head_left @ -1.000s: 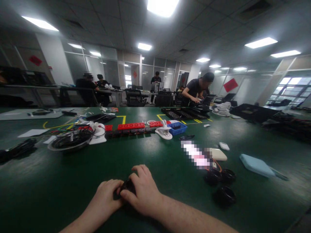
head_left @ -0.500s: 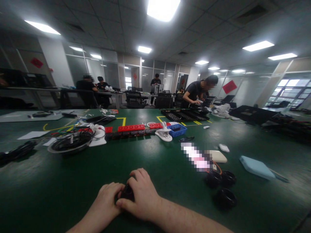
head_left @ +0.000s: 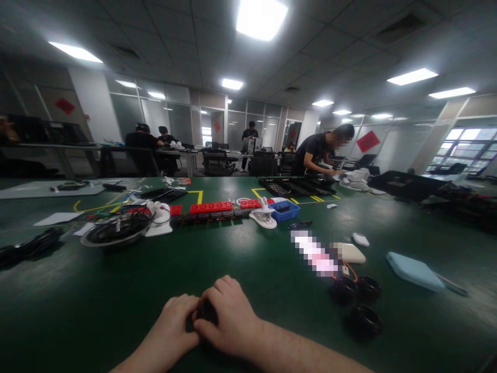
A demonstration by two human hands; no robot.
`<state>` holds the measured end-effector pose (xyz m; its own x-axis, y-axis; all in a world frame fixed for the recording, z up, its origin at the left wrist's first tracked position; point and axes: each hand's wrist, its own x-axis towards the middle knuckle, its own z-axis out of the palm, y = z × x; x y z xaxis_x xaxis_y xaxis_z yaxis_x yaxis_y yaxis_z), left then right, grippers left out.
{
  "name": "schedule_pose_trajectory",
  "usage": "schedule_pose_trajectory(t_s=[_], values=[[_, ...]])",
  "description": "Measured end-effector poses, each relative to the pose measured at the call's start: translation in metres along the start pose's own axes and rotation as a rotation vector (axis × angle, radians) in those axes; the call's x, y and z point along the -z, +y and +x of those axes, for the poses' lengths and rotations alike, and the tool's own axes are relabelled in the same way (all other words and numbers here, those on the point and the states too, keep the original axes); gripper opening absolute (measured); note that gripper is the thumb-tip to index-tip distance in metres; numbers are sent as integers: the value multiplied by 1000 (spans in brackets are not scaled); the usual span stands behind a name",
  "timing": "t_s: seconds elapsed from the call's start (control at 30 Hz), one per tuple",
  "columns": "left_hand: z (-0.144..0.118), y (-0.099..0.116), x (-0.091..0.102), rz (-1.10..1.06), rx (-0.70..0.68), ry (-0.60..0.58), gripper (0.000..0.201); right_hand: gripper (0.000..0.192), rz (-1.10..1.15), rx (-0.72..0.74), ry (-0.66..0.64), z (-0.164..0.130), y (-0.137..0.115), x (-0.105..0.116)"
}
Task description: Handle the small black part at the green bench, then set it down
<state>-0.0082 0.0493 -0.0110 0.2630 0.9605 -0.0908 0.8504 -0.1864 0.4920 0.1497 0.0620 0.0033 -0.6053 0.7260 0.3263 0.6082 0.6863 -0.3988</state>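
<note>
While a bowl of cables point(head_left: 116, 231) sits far left on the green tabletop point(head_left: 77, 290), the left hand point(head_left: 174, 324) and right hand point(head_left: 229, 318) stay curled together around a small black part point(head_left: 205, 312), barely shifted since a moment ago; three black rings point(head_left: 355, 300) lie to the right

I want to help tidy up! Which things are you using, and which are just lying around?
In use: small black part, held between left hand and right hand.

Lying about: three black rings, blue basket, red power strips, pale blue pouch, bowl of cables.
</note>
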Motion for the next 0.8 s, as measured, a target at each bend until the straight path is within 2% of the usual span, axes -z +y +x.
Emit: schedule_pose_trajectory(t_s=[0.37, 0.5, 0.8], values=[[-3, 6, 2, 34, 23, 57, 8, 18, -67, 77, -25, -1, -3, 7], [-2, 3, -1, 44, 24, 103, 8, 17, -76, 49, -2, -3, -4, 9], [-5, 8, 3, 18, 32, 110, 12, 23, -65, 23, -13, -1, -3, 6]])
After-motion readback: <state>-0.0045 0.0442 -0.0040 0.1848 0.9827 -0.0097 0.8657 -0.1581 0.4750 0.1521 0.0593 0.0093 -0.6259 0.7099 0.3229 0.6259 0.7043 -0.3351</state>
